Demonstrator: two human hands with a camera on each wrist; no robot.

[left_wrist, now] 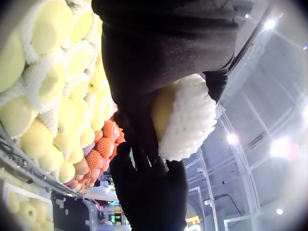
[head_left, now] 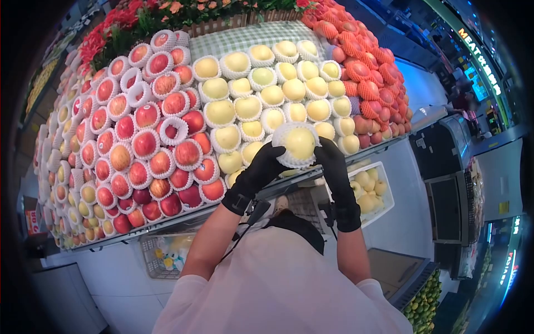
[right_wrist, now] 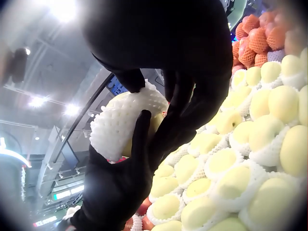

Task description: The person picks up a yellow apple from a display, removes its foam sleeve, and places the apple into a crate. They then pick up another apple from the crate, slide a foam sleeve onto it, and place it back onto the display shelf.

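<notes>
In the head view, both hands hold one round, pale yellow fruit, apple- or pear-like, up in front of the display. A white foam net sleeve wraps part of it. My left hand, in a black glove, grips its left side. The right hand, gloved alike, grips the opposite side. Seen from the right wrist, fingers and thumbs of both hands press on the foam, and some yellow skin shows beside it. Rows of similar yellow fruits in foam sleeves lie just beyond the hands.
Red apples in foam sleeves are stacked at left, and fruits in orange nets at right. The stand's front edge runs below the hands. A white crate of yellow fruit and a grey basket sit lower down.
</notes>
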